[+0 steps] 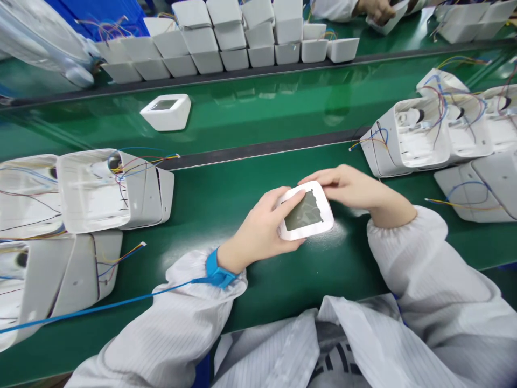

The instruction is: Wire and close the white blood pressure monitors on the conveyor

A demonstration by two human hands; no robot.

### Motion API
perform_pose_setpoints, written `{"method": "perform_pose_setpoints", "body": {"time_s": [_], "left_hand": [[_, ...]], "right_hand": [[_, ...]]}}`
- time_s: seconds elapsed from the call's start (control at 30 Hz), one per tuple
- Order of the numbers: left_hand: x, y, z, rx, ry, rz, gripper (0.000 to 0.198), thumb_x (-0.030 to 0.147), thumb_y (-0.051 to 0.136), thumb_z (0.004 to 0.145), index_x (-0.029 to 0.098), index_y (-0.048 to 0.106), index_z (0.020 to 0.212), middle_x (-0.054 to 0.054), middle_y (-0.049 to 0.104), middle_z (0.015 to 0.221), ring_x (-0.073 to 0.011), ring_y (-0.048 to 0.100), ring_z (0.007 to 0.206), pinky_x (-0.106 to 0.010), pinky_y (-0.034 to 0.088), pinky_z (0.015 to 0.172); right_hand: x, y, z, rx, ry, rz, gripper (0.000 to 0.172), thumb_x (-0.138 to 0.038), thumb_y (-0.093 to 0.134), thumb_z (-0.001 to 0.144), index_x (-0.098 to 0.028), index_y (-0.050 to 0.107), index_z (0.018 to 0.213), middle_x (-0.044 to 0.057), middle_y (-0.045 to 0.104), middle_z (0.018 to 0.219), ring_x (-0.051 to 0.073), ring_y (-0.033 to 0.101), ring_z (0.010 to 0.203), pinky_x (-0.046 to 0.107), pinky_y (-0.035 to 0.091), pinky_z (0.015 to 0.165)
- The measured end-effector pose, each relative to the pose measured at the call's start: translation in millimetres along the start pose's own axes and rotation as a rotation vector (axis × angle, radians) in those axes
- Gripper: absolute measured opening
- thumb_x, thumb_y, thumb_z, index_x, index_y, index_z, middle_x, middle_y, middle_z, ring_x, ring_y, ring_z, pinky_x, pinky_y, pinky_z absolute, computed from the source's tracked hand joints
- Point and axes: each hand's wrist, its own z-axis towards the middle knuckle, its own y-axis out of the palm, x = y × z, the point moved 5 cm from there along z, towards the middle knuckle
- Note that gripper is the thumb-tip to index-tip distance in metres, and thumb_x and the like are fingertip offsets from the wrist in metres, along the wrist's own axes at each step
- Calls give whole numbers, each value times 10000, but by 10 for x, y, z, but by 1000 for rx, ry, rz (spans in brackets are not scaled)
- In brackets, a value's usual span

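A small white square housing with a grey screen window [306, 214] rests on the green bench in front of me. My left hand [260, 229] wraps round its left side, thumb on its upper edge. My right hand [350, 186] pinches its top right corner with the fingers closed. A blue wrist strap [216, 270] with a blue cord circles my left wrist. Both arms wear white striped sleeves.
White open housings with coloured wires [113, 188] lie at the left, more [407, 137] at the right. A lone white screen unit [166, 111] sits on the green conveyor belt [258, 108]. Stacked white parts [234, 40] line the far side, where another person's hand [375, 9] works.
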Motion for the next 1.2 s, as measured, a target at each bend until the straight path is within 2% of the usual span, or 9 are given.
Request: {"method": "perform_pose_setpoints", "body": {"time_s": [0.13, 0.27, 0.37, 0.47, 0.6, 0.73, 0.8, 0.93, 1.2], "left_hand": [[-37, 29, 0, -48, -16, 98, 943, 564, 789, 702, 181, 422, 1481, -212, 451, 1440, -390, 462, 1290, -566, 394, 1095], [-57, 86, -6, -88, -72, 95, 1125, 773, 730, 617, 205, 354, 1512, -214, 418, 1476, -413, 426, 1323, -603, 370, 1098], [-39, 118, -9, -68, -118, 87, 1157, 683, 806, 603, 210, 294, 1526, -209, 396, 1486, -409, 407, 1338, -599, 363, 1111], [-14, 147, -17, -31, -142, 82, 1064, 487, 851, 620, 203, 325, 1500, -193, 454, 1420, -393, 458, 1279, -579, 406, 1082], [24, 133, -41, 120, -100, 101, 896, 416, 783, 698, 173, 386, 1463, -198, 513, 1334, -379, 510, 1221, -559, 445, 1041], [64, 68, -56, 206, 16, 120, 842, 533, 736, 749, 162, 432, 1441, -203, 554, 1327, -382, 532, 1221, -576, 444, 1041], [28, -1, -57, 232, -5, -2, 813, 593, 698, 776, 153, 463, 1418, -186, 606, 1300, -344, 589, 1178, -520, 492, 1013], [-137, -106, -76, 301, -234, -267, 434, 486, 556, 932, 189, 633, 1239, -82, 734, 1152, -212, 713, 979, -324, 568, 865], [-64, -138, -74, 361, -186, -72, 396, 442, 455, 994, 171, 698, 1149, -70, 784, 959, -198, 742, 837, -296, 553, 766]], "right_hand": [[97, -11, 38, 373, 181, 315, 189, -264, 615, 847, -225, 773, 944, 35, 762, 1000, 223, 695, 981, 388, 535, 920], [39, 334, 121, 308, 210, 349, 287, -392, 696, 842, -207, 742, 1057, 62, 749, 1069, 221, 692, 974, 388, 542, 900], [-3, 394, 135, 345, 164, 318, 311, -415, 698, 848, -207, 732, 1077, 59, 740, 1097, 212, 685, 1006, 381, 530, 934], [-13, 363, 131, 389, 115, 238, 302, -405, 697, 846, -208, 729, 1071, 60, 739, 1095, 216, 687, 1014, 393, 532, 936], [13, 278, 73, 536, 146, 23, 452, -493, 654, 870, -219, 657, 1230, 92, 700, 1221, 248, 674, 1068, 420, 534, 909], [15, 271, -3, 524, 246, -92, 489, -631, 556, 899, -219, 707, 1116, 77, 760, 952, 245, 705, 871, 385, 541, 757], [-59, 283, -33, 511, 175, -113, 443, -621, 572, 893, -220, 735, 987, 58, 759, 908, 233, 701, 851, 361, 536, 744], [-208, 309, -90, 561, -29, -130, 340, -524, 612, 900, -222, 723, 1009, 36, 756, 932, 206, 695, 846, 339, 541, 766], [-214, 346, -109, 607, -79, -182, 361, -504, 585, 919, -219, 688, 1117, 64, 746, 1072, 240, 703, 977, 404, 545, 876]]}}
